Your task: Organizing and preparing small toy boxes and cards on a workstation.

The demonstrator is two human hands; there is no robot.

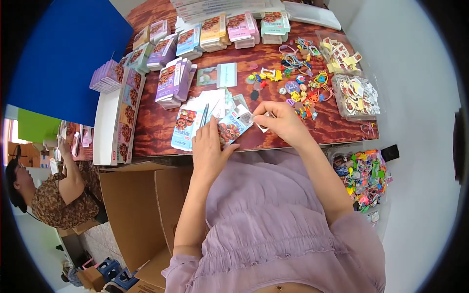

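Note:
My left hand (pixel 209 145) presses a light-blue printed flat box (pixel 233 129) against the table near its front edge, thumb along the lower side. At the box's upper right end, my right hand (pixel 281 124) is closed in a pinch. What its fingertips grip is too small to make out. A small white-edged brown piece (pixel 264 128) shows under those fingers. Left of the box lie a second light-blue box (pixel 184 128) and a pair of tweezers (pixel 203 116). Beyond my hands are white sheets (pixel 207 100) and two flat cards (pixel 226 74).
Stacks of coloured boxes (pixel 212 34) line the back and left. Hair ties and trinkets (pixel 303 88) spread to the right, beside a clear tray of cutouts (pixel 359 96). A bin of colourful trinkets (pixel 364 178) stands below, an open carton (pixel 134 210) at left. Another person (pixel 58 195) sits far left.

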